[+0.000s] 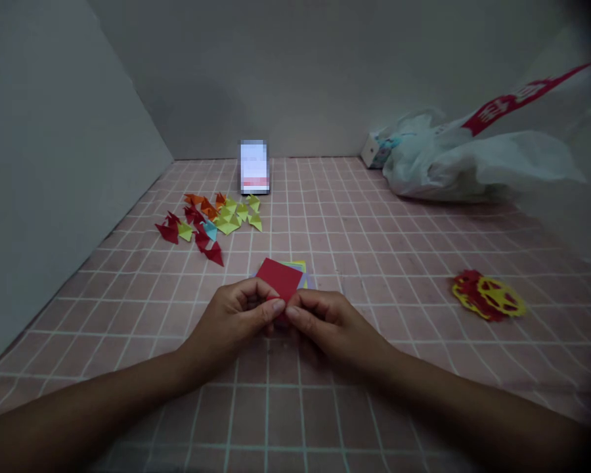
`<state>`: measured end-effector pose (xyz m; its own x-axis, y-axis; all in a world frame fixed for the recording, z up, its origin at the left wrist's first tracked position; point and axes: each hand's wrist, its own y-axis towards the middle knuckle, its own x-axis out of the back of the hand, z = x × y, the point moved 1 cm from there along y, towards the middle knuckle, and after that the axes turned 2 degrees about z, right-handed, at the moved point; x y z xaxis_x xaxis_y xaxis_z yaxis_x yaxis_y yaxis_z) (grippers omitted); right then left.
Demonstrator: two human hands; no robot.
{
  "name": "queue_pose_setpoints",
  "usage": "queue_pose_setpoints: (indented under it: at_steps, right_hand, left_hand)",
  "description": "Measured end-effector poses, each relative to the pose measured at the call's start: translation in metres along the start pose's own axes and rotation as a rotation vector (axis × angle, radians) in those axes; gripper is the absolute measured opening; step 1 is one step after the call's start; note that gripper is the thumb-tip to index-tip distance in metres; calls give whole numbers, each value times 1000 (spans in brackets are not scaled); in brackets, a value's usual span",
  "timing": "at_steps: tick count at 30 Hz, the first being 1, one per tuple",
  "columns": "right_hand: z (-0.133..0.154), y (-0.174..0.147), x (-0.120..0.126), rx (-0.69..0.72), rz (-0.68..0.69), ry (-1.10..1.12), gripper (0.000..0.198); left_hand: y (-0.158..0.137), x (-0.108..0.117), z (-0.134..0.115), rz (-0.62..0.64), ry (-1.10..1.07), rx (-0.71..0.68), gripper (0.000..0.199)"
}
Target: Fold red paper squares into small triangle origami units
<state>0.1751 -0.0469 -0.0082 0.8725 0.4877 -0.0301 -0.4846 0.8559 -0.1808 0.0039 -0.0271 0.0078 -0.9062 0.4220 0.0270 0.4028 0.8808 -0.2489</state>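
Note:
A small red sheet of paper (279,276) is pinched along its near edge between my two hands, tilted up toward the camera. My left hand (241,309) has its thumb and forefinger closed on the paper's near left part. At the near right part, my right hand (325,318) pinches it the same way, the fingertips of both hands almost meeting. Behind and partly under the red sheet lies a stack of coloured paper (303,266) with yellow and purple edges showing. My fingers hide the sheet's near corner.
Several folded paper pieces (229,217) in red, orange, yellow and blue lie at the back left. Behind them stands a lit phone (254,167). Red and yellow paper cutouts (487,295) lie to the right. A white plastic bag (438,167) and a small box (374,150) rest by the back wall.

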Motion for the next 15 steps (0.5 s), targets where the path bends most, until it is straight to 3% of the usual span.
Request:
queue_pose_setpoints:
  at_steps: [5, 15]
  right_hand:
    - [0, -1, -3, -12, 6, 59, 28]
    - [2, 1, 0, 71, -7, -101, 28]
  left_hand:
    - [-3, -2, 2, -1, -25, -50, 18]
    - [0, -3, 8, 0, 107, -68, 22]
